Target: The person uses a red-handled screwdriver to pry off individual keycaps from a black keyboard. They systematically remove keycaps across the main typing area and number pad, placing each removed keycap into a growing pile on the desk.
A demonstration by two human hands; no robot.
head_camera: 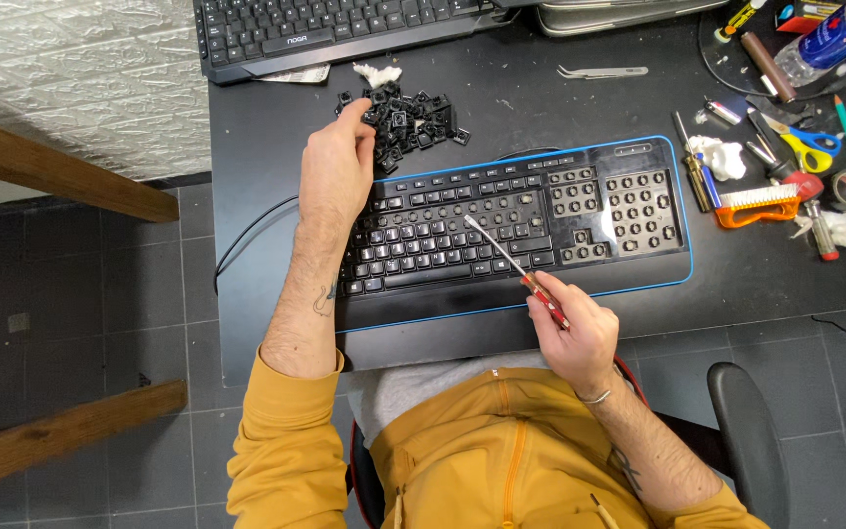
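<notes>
1. L hand reaches fwd past the top-left corner of the blue-edged keyboard, fingers curled into the near edge of the loose keycap pile. Looks like a pinch on a cap, but can't tell if one is actually held.
2. R hand closed around the red-handled screwdriver, at the kbd's front edge, right of centre.
3. Screwdriver long axis runs diagonal: handle near-right in the fist, shaft up-left, tip over the main key block approx mid-kbd. Tip touching a key or just above it: can't tell.
4. Key relation: pile lies behind the kbd, at its upper-left. L hand is on it, R hand well apart. Tip is the nearer to the seated keys.
5. Kbd long axis left-right across the counter. Numpad and nav block at right are stripped, bare sockets showing. Main block mostly capped, few gaps.
6. No containers as such: caps lie loose on the counter in one heap, white wad just behind it.
7. Second keyboard at far edge, tweezers beside it. Right side: orange brush, yellow-handled scissors, misc tools.
</notes>
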